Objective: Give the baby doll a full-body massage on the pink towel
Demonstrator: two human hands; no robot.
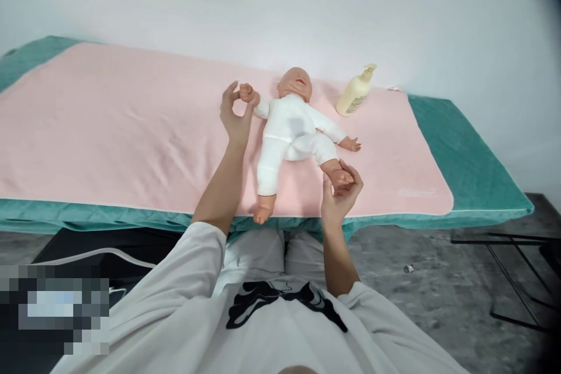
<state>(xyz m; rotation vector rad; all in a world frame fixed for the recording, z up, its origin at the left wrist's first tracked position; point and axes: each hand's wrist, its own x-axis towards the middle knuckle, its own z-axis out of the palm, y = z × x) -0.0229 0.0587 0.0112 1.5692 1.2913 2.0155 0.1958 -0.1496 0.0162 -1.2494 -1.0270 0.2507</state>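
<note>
A baby doll [291,120] with a soft white cloth body lies on its back on a pink mat [144,123], head toward the wall. My left hand [235,114] curls its thumb and fingers around the doll's small fist at the left. With my right hand [340,196] I hold the doll's foot on the right, thumb on one side and fingers behind it. The doll's other foot [264,209] hangs over the near edge of the bed, untouched. Its other arm rests stretched out on the mat.
A pale yellow pump bottle [354,93] stands on the mat, right of the doll's head. Beneath the mat is a green padded bed cover [473,158] against a white wall. Black metal legs [512,280] stand on the grey floor at the right; a white cable [100,251] runs at lower left.
</note>
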